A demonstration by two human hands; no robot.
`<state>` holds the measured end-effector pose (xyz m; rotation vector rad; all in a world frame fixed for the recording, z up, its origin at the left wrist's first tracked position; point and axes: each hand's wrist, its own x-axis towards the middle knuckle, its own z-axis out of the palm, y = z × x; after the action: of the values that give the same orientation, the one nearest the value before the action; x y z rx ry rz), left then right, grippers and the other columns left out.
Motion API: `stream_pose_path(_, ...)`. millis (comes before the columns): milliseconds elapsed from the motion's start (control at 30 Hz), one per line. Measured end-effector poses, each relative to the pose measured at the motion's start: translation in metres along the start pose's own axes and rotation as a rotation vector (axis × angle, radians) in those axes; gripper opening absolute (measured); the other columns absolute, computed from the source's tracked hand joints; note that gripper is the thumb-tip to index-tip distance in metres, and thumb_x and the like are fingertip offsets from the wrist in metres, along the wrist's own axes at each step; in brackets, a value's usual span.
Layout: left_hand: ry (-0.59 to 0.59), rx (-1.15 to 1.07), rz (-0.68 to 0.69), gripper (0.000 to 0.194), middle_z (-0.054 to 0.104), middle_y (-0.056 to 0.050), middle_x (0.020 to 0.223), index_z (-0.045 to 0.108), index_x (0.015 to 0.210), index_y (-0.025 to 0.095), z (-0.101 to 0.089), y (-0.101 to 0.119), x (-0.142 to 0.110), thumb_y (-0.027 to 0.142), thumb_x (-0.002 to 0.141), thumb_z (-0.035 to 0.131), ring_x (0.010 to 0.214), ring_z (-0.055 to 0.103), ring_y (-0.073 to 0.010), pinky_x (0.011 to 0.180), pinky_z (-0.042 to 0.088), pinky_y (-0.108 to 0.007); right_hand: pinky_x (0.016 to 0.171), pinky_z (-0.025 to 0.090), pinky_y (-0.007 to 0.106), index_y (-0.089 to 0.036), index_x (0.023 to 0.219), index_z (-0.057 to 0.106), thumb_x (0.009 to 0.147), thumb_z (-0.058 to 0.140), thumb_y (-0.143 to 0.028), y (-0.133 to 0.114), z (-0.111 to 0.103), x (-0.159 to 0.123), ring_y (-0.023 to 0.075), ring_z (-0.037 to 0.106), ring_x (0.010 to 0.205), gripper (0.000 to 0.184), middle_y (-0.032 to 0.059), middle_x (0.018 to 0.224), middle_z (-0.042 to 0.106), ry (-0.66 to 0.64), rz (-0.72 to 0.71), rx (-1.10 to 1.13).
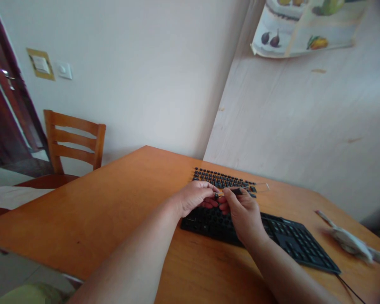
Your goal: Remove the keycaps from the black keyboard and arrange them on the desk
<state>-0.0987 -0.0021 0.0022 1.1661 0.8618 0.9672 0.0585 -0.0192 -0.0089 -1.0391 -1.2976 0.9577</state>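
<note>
Over the left part of a black keyboard (pixel 291 238), my two hands meet close together. My left hand (pixel 198 198) pinches a small black piece (pixel 216 196) that looks like a keycap. In my right hand (pixel 243 213) is a wire keycap puller (pixel 237 191) with a black handle; thin bent wires stick out to the right of the fingers. Its other end points at the small piece, but whether they touch I cannot tell. Behind the hands, loose black keycaps (pixel 221 179) lie in rows on the table. The keyboard's left part is partly hidden by my hands.
The wooden table (pixel 114 211) meets the wall at the back. A greyish cloth-like bundle (pixel 351 242) lies at the right, near the keyboard cable (pixel 350 287). A wooden chair (pixel 74 143) stands beyond the left edge. A fruit picture (pixel 304 29) hangs above.
</note>
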Motion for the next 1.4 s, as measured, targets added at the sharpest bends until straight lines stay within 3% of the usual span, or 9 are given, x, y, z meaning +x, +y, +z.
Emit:
stream_pose_path(400,0.005,-0.071,0.023,0.017,0.068,-0.004,0.074,0.059,0.090,0.016,-0.004,0.000,0.000,0.016,0.073,0.064,0.066,0.065,-0.0119,0.066,0.050,-0.025,0.052,0.052,0.024,-0.017,0.095,0.063,0.080,0.070,-0.046,0.001,0.002,0.000,0.0120,0.061,0.055,0.033,0.0013,0.069,0.066,-0.011,-0.043,0.095)
stream_pose_path(1000,-0.096,-0.220,-0.018,0.020,0.069,-0.003,0.074,0.057,0.083,0.016,-0.010,0.003,0.001,0.015,0.067,0.067,0.059,0.063,-0.0095,0.058,0.044,-0.020,0.060,0.052,0.027,-0.018,0.101,0.065,0.086,0.064,-0.044,-0.002,0.001,-0.005,0.0133,0.061,0.062,0.030,0.0026,0.074,0.068,-0.044,-0.228,-0.068)
stream_pose_path(1200,-0.112,-0.225,-0.029,0.018,0.071,-0.005,0.077,0.058,0.084,0.016,-0.011,0.003,0.000,0.015,0.068,0.067,0.060,0.063,-0.0100,0.058,0.044,-0.020,0.057,0.050,0.026,-0.018,0.096,0.066,0.083,0.067,-0.046,-0.007,0.002,-0.006,0.0128,0.059,0.060,0.031,0.0007,0.070,0.065,-0.041,-0.204,-0.029)
stream_pose_path(1400,-0.120,-0.242,-0.030,0.019,0.071,-0.005,0.077,0.057,0.085,0.016,-0.013,0.002,0.000,0.011,0.068,0.063,0.059,0.063,-0.0100,0.058,0.045,-0.021,0.052,0.049,0.025,-0.019,0.090,0.064,0.079,0.070,-0.049,-0.004,-0.002,0.003,0.0125,0.058,0.056,0.032,0.0007,0.070,0.065,0.015,-0.050,0.169)
